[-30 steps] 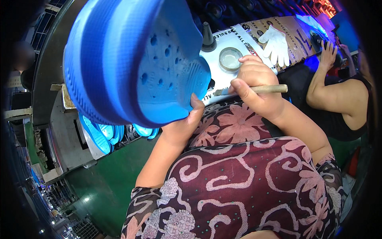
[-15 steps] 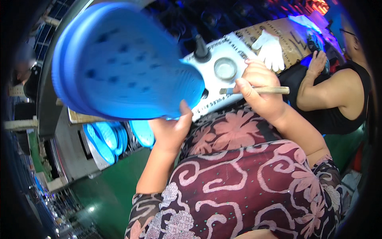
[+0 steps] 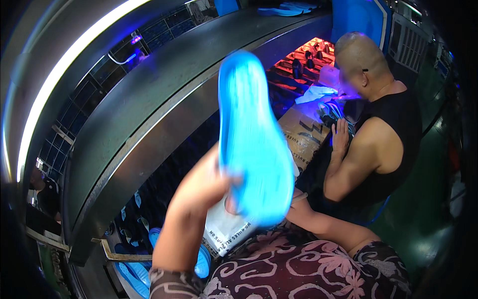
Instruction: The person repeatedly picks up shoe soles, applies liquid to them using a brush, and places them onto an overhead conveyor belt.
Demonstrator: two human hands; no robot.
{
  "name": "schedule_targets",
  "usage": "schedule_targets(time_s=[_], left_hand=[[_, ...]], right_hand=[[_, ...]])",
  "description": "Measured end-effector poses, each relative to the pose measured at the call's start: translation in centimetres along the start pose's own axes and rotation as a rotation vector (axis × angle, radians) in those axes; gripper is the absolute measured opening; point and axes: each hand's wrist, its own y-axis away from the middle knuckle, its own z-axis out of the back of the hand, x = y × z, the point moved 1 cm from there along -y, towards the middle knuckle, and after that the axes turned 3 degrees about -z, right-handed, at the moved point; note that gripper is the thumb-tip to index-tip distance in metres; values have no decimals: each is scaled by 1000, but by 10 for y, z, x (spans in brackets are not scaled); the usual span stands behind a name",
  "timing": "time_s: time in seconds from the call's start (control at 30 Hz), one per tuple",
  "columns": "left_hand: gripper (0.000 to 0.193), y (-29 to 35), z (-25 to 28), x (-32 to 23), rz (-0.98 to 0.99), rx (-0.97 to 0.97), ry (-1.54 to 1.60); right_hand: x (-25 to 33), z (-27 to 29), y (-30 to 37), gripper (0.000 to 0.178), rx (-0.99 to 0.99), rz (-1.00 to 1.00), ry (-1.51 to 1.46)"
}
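A bright blue shoe sole [image 3: 256, 144], smeared by motion, stands nearly upright in front of me. My left hand [image 3: 221, 174] grips its left edge near the lower end, thumb across the face. Behind the sole's lower right side is my right hand [image 3: 298, 212], its fingers mostly hidden. The end of a brush's pale handle [image 3: 300, 197] sticks out there; the bristles are out of sight. Below the sole, part of a white printed sheet-covered surface [image 3: 224, 231] shows near my lap.
A long dark conveyor machine [image 3: 144, 129] curves across the left and back. Heat glows orange in its opening [image 3: 308, 55]. At the right sits a co-worker [image 3: 381, 134] in a black top, beside a printed cardboard box [image 3: 301, 137]. More blue soles [image 3: 133, 276] lie at lower left.
My left hand has swung the sole up and rightward, away from me, and turned it upright. The view has lifted toward the conveyor. My right hand and brush are now mostly behind the sole.
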Motion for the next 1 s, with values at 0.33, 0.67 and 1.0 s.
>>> schedule_targets(time_s=[0.33, 0.67, 1.0], left_hand=[[62, -141, -26, -58, -26, -105, 730], [26, 193, 71, 112, 309, -905, -242], [43, 336, 75, 187, 999, -648, -1418]], right_hand=[[-9, 31, -7, 27, 81, -207, -55], [-14, 2, 3, 30, 191, -278, -182], [6, -52, 4, 35, 402, -400, -205]])
